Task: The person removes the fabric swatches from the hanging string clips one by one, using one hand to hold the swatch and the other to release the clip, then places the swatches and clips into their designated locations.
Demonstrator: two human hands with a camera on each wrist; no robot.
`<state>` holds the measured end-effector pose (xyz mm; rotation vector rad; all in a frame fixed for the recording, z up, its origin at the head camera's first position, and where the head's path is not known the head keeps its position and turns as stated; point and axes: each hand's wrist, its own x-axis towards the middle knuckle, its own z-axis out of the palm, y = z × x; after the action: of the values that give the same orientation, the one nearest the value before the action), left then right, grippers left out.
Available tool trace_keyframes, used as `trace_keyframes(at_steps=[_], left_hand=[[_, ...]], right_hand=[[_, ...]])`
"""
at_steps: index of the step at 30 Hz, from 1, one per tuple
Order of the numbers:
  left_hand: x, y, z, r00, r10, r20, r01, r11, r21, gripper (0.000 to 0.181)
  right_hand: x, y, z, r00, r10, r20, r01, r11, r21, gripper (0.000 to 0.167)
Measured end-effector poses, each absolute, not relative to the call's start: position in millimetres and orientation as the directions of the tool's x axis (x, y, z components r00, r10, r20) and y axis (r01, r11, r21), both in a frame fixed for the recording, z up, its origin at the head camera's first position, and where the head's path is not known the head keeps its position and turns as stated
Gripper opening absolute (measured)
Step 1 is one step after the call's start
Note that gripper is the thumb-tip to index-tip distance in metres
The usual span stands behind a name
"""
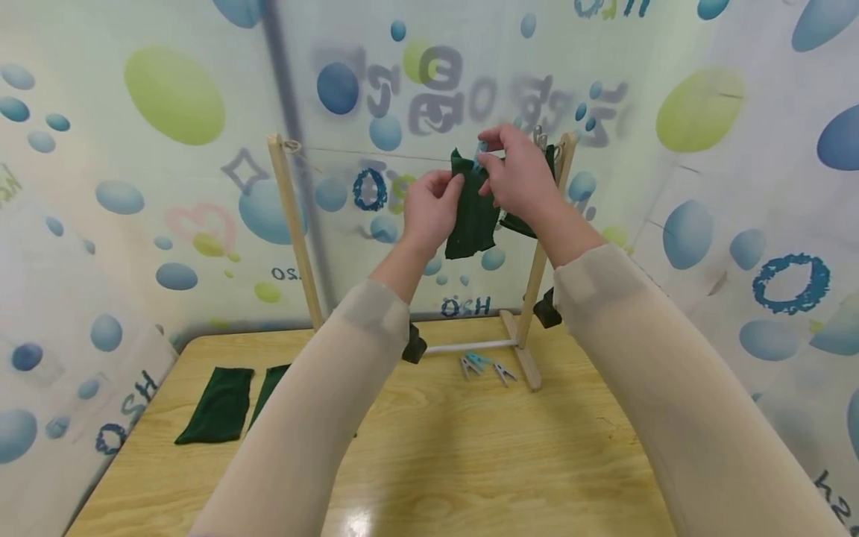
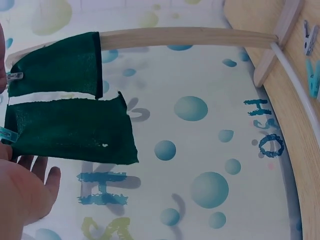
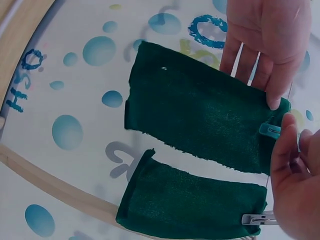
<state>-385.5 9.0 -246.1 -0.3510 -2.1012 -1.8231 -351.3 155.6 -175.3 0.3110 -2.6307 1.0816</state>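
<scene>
A dark green cloth [image 1: 471, 220] hangs at a string [image 1: 376, 154] stretched between two wooden posts. My left hand [image 1: 429, 212] pinches its upper left edge between thumb and fingers. With thumb and fingertips, my right hand [image 1: 522, 173] pinches a light blue clothespin [image 3: 270, 130] that sits over the cloth's top edge. Beside it hangs another green cloth [image 3: 195, 197], held by a grey clothespin [image 3: 252, 219] nearer the right post. In the left wrist view, the left hand [image 2: 30, 192] shows below the first cloth, its thumb side partly cut off.
On the wooden table [image 1: 470, 462] two more green cloths, one flat cloth [image 1: 218, 406] and one partly behind my left sleeve, lie at the left. Several loose clothespins [image 1: 478, 361] lie near the rack's foot [image 1: 522, 354]. A patterned curtain [image 1: 221, 74] stands behind.
</scene>
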Motion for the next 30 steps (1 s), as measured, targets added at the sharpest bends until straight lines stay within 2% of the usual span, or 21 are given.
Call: trace_keyframes(at_steps=[6,11,15,22,25,30], left_hand=[[-380,9,-246,-0.917,-0.01,0.398,0.397,0.072,0.915,0.03],[-376,5,-246,-0.918,0.006,0.397,0.397,0.064,0.916,0.03],[-370,1,-244,-0.919,0.026,0.392,0.393,0.038,0.919,0.028],[-359,-6,-242,-0.906,0.087,0.415,0.415,-0.018,0.91,0.022],[-354,-10,-243,-0.908,0.113,0.404,0.404,-0.029,0.914,0.022],[-346,-24,-249,-0.93,0.168,0.327,0.327,-0.025,0.945,0.031]], right_hand=[[-349,155,-178,-0.916,-0.057,0.397,-0.31,0.728,-0.612,0.042],[-343,153,-179,-0.882,-0.01,0.472,-0.334,0.718,-0.61,0.036],[-339,154,-181,-0.829,0.031,0.559,-0.384,0.695,-0.608,0.033],[-337,162,-185,-0.707,0.047,0.706,-0.495,0.68,-0.541,0.026],[-334,166,-189,-0.697,0.043,0.715,-0.516,0.663,-0.543,0.025],[-326,174,-198,-0.735,0.035,0.677,-0.506,0.636,-0.583,0.026]])
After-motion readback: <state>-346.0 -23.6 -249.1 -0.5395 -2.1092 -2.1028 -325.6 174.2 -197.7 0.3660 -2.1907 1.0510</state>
